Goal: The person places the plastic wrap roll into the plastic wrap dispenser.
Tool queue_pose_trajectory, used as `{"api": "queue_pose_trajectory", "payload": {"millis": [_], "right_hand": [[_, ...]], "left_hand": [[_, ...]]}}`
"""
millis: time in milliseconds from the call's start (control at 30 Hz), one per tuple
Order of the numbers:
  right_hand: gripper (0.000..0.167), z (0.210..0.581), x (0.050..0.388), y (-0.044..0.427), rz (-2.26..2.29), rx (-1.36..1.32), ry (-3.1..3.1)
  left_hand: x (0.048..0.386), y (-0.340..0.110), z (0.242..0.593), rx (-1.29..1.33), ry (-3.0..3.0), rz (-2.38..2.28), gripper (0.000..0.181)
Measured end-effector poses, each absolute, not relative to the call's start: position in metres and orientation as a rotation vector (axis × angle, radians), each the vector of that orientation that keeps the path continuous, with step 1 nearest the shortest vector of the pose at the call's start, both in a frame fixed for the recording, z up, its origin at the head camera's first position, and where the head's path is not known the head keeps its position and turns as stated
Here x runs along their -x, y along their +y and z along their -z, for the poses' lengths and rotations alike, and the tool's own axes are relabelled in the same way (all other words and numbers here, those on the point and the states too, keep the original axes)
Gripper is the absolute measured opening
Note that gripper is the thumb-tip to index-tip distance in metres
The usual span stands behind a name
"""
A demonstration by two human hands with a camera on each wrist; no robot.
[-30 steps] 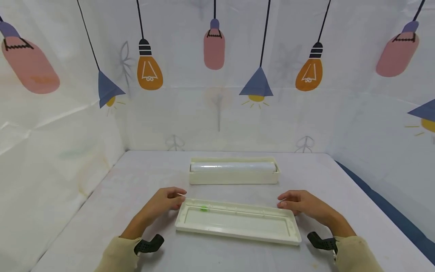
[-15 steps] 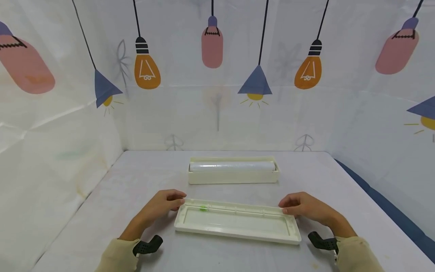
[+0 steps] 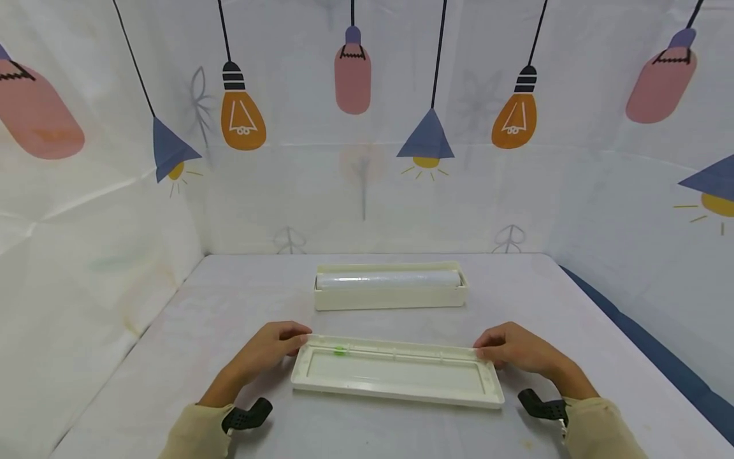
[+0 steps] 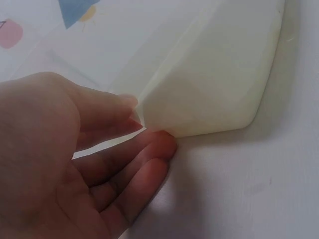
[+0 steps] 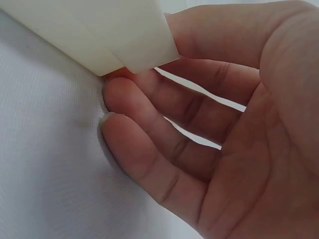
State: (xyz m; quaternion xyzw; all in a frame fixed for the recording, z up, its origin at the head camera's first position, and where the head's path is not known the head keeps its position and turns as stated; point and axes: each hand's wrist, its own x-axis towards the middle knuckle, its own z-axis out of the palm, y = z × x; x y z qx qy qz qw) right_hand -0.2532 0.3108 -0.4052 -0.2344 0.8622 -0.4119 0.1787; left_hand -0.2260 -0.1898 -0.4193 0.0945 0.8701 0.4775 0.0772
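A long cream plastic lid (image 3: 395,373) lies inside-up on the table, its far edge crossed by a thin rail with a small green slider (image 3: 340,351). At its far left corner my left hand (image 3: 269,350) pinches the edge; the left wrist view has the thumb on top and fingertips under the lid's corner (image 4: 209,84). My right hand (image 3: 518,349) grips the opposite corner, thumb on the rim and fingers curled below, as the right wrist view shows. Behind the lid stands a cream dispenser box (image 3: 390,299) holding a shiny roll of cling film (image 3: 388,279).
The white tabletop (image 3: 241,287) runs back to a pale cloth wall (image 3: 367,191) printed with lamps. A dark blue strip (image 3: 642,338) borders the table on the right. Black wrist mounts (image 3: 248,415) sit at both sleeves.
My right hand has closed in on the lid's right corner, its thumb coming onto the rim. The left hand has firmed its hold on the left corner. The lid has barely moved.
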Motion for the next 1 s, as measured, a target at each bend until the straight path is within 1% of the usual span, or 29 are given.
{"api": "queue_pose_trajectory", "payload": {"millis": [167,400,600,800,1000], "right_hand": [[0.019,0.407,0.254,0.309,1.169,0.630,2.470],[0.024,0.408,0.253,0.305,1.223,0.520,2.500],[0.028,0.409,0.253,0.303,1.261,0.466,2.527],[0.029,0.411,0.255,0.301,1.283,0.406,2.575],[0.028,0.411,0.254,0.298,1.327,0.377,2.585]], "left_hand": [[0.228,-0.188,0.421,-0.241,2.629,-1.446,0.025],[0.230,-0.183,0.424,-0.130,2.661,-1.506,0.020],[0.231,-0.182,0.425,-0.080,2.659,-1.564,0.021],[0.233,-0.180,0.424,0.004,2.636,-1.636,0.025],[0.232,-0.180,0.423,0.022,2.594,-1.727,0.025]]}}
